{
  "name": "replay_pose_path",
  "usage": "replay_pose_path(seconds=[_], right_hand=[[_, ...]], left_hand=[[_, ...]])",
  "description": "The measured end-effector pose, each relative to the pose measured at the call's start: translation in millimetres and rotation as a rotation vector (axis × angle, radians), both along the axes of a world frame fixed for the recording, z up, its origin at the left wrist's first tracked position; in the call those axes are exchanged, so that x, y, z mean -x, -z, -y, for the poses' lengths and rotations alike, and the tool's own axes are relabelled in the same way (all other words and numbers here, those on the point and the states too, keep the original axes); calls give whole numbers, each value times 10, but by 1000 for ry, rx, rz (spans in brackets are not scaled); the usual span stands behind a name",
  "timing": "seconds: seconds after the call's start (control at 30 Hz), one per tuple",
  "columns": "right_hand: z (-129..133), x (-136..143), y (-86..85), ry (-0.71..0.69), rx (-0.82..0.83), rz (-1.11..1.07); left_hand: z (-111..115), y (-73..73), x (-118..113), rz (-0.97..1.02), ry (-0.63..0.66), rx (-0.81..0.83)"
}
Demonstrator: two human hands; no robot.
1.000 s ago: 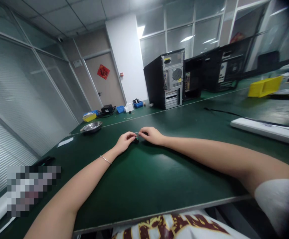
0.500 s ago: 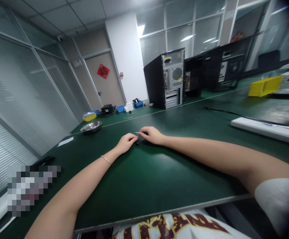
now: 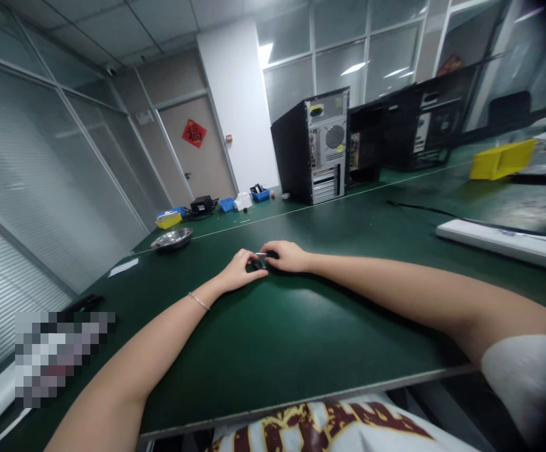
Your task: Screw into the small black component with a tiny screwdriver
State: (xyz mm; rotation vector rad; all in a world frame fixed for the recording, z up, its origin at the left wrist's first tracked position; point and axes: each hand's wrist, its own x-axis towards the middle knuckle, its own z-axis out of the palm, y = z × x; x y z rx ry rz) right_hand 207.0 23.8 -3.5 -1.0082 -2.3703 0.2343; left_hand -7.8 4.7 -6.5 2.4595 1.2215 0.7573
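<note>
The table [image 3: 254, 339] is showing a smooth, glossy surface; the bowl [image 3: 173, 238] is gleaming like polished metal; the yellow bin [image 3: 503, 161] is looking like smooth plastic.

The green table [image 3: 263, 339] carries PC tower [image 3: 317, 150], metal bowl [image 3: 173, 239], yellow bin [image 3: 503, 160] at R side, white power strip [image 3: 503, 243], also small blue trays [image 3: 260, 195] w/ items near tower.

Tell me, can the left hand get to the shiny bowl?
Probably yes. The left hand looks fairly near the shiny bowl, and only bare green table shows between them. Its fingers are at a small dark thing, so they might need to leave that first.
</note>
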Motion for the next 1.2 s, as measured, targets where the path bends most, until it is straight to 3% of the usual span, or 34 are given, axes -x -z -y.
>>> replay_pose_path(seconds=[0.2,0.53,0.67,0.8,0.93,1.2], right_hand=[[61,-9,-67,-60,-37,181],[44,-8,-36,-54,-44,143],[-8,-15,29,-14,-57,24],[-47,-25,56,25,-64,-112],[-16,-24,33,-5,-113,-160],[57,-2,9,-47,-172,-96]], left_hand=[[-10,1,37,-21,17,3],[-5,-6,25,13,12,4],[-48,21,34,137,-12,46],[-114,71,53,360,5,206],[-155,112,72,481,26,286],[-70,75,33,368,55,214]])
